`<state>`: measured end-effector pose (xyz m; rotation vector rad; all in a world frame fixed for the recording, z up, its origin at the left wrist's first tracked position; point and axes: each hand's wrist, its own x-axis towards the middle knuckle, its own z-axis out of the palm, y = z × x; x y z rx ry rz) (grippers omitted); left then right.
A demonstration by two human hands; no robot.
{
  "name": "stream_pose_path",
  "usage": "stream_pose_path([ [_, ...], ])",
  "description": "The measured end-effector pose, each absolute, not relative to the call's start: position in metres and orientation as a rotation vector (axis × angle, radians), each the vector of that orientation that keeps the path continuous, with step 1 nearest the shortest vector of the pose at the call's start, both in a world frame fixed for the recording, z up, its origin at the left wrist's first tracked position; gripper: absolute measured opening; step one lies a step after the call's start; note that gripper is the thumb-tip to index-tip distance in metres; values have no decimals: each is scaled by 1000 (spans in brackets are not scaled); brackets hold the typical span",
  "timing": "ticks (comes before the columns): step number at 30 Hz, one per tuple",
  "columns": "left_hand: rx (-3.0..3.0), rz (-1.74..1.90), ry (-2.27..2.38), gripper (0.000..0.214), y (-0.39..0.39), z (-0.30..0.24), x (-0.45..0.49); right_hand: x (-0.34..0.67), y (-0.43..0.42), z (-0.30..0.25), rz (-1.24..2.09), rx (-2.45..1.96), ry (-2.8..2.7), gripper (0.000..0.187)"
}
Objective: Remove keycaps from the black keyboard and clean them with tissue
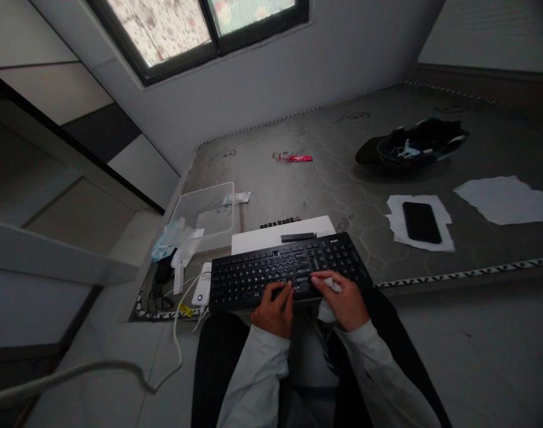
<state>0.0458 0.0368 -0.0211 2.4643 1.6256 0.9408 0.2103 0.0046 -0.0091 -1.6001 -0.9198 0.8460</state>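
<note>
A black keyboard (pixel 285 267) lies at the near edge of a bare mattress (pixel 325 178), partly over a white board (pixel 280 235). My left hand (pixel 275 309) grips the keyboard's front edge, fingers curled onto the lower keys. My right hand (pixel 342 300) rests on the keys to the right and pinches a small white cloth or wipe (pixel 332 286) against them. Both sleeves are light grey.
A clear plastic tray (pixel 205 215) and wrappers sit at the left, with a white cable (pixel 177 333) trailing to the floor. A black phone (pixel 420 222) lies on white paper, another sheet (pixel 507 199) further right, a dark helmet (pixel 414 145) behind, a red packet (pixel 293 157) far back.
</note>
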Motion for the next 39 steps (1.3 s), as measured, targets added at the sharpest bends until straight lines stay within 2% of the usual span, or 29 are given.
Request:
stream_pose_path([
  [11,2439,1050,1552,15,41,-22,46,214,8,-13,845,-1640,-941,29],
  [19,2233,1219,1622,21,49,-18,38,193,22,1,748,-1688,-1159,21],
  [24,2137,1100,1739,21,49,-13,29,177,41,2,684,-1730,-1394,14],
  [39,1999,928,1708,21,42,-10,21,167,50,1,693,-2021,-1477,19],
])
